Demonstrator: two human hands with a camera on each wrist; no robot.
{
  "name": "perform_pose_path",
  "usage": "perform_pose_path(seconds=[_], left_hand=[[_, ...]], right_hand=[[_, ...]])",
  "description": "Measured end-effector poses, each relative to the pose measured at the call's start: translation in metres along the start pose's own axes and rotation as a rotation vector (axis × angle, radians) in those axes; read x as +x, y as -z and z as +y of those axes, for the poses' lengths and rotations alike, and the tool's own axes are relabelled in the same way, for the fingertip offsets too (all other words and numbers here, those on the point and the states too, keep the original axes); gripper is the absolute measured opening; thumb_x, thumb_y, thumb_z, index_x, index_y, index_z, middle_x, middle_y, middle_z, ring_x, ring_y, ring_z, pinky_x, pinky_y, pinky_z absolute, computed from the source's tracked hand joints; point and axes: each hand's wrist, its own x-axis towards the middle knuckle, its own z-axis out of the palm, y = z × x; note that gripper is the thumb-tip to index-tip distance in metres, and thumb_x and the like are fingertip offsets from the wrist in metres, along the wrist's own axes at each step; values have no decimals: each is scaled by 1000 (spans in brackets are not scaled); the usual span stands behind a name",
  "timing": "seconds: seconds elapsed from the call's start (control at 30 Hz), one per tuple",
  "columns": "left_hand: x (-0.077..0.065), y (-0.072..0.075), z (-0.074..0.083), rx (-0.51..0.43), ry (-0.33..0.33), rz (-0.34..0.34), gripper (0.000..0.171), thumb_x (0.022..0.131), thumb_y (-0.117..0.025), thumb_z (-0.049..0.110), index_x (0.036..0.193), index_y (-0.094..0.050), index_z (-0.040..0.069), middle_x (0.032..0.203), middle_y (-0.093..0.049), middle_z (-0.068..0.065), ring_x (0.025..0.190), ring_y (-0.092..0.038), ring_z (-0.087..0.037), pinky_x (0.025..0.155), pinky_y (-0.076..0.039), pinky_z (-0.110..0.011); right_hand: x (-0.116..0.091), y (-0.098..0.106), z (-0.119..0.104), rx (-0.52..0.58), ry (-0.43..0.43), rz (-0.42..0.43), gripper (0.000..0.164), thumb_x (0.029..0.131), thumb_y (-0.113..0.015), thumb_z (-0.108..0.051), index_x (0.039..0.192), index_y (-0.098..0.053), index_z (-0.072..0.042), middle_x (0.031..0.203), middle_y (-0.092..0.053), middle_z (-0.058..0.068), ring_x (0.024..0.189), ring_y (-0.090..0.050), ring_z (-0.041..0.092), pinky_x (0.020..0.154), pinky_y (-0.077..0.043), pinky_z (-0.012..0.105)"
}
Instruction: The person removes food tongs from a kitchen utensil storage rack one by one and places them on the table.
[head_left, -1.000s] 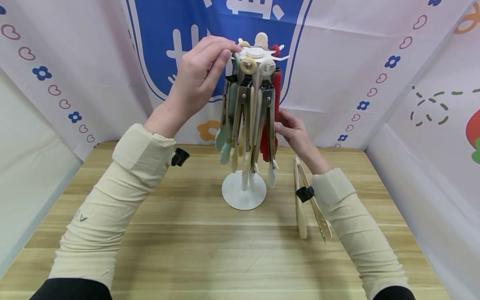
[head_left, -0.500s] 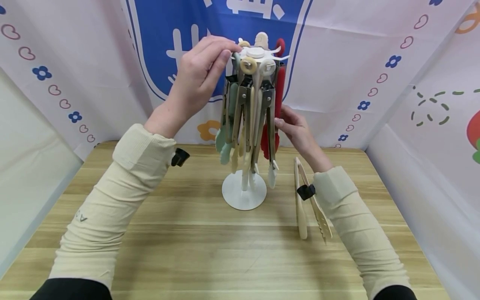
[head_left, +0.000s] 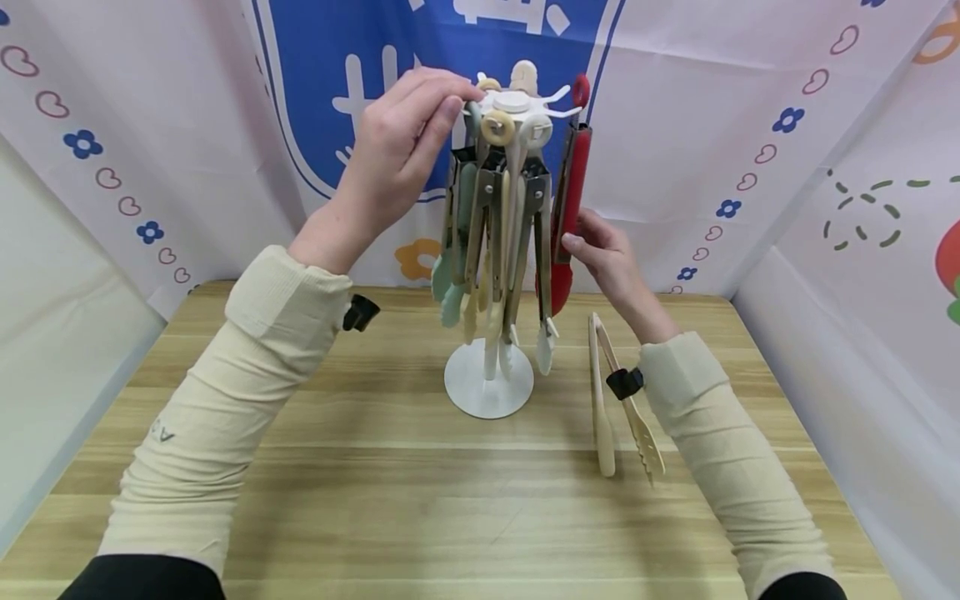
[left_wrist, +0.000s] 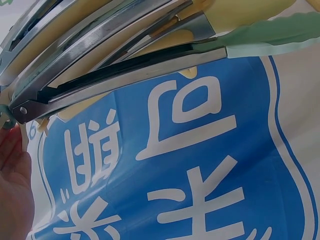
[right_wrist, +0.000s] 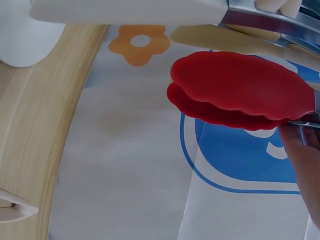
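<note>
A white hook stand (head_left: 487,392) rises from the table, hung with several kitchen tongs in green, cream and white. At its top left, my left hand (head_left: 393,154) grips the rack's edge with fingertips over a hook, right beside the ring of the green tongs (head_left: 448,287). My right hand (head_left: 603,250) holds red tongs (head_left: 576,179) by the lower part of the arms, thumb towards me. Their red ring stands beside the tip of a right-hand hook. In the right wrist view the scalloped red heads (right_wrist: 240,85) lie slightly apart.
Beige tongs (head_left: 602,417) lie spread on the wooden table (head_left: 360,492), below my right wrist. White tongs (head_left: 546,346) hang on the stand's near right side. A printed cloth (head_left: 660,150) closes off the back and sides.
My right hand has moved to the right with the red tongs, and their ring has come out from among the hooks to the right-hand hook's tip. The left hand stays in place.
</note>
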Motion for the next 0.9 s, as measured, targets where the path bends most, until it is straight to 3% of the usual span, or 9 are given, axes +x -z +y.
perform_pose_path(seconds=[0.47,0.67,0.9], left_hand=[[0,-1,0,3,6,1,24,96,-41,4,109,-58,-7,108,-60,-19,108,-53,-26,108,-22,-25],[0,0,1,6,23,-7,25,96,-40,5,109,-58,-7,108,-60,-19,108,-53,-26,108,-22,-25],[0,1,2,-1,46,-15,25,96,-41,5,110,-58,-7,109,-59,-19,110,-52,-25,108,-21,-25]], right_hand=[[-16,18,6,-234,-90,47,35,91,-47,-4,124,-45,9,97,-57,5,89,-52,16,83,-44,24],[-23,26,9,-338,-115,61,38,93,-47,-9,128,-45,3,108,-55,10,97,-51,19,90,-44,31],[-29,34,12,-433,-159,94,41,93,-49,-16,131,-45,-2,119,-49,18,104,-49,19,90,-43,33]])
